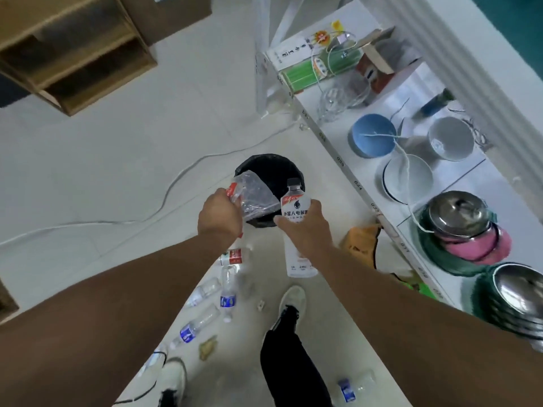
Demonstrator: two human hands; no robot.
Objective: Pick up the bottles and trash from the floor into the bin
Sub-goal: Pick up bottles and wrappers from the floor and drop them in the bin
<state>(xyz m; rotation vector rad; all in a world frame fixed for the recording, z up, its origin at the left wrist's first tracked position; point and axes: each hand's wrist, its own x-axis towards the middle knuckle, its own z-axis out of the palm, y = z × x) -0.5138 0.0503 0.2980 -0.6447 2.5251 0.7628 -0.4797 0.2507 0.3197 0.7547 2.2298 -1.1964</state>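
A crushed clear plastic bottle [249,195] is gripped by the left hand [219,214] and a white-labelled drink bottle [296,227] by the right hand [305,227]; both should be released only once held squarely over the round black bin [266,165].

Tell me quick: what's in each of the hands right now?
Left hand: grips a crushed clear bottle, over the black bin.
Right hand: grips a white-labelled bottle, beside the bin.

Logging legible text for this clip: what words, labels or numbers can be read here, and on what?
"外星人电解质" (last character partly cut off): white bottle in the right hand.
Shelf edge: small number tags, too blurred to read.
Green and white box: vertical print, unreadable.
Crushed bottle in the left hand: red label, unreadable.
Floor bottles: blue labels, unreadable.
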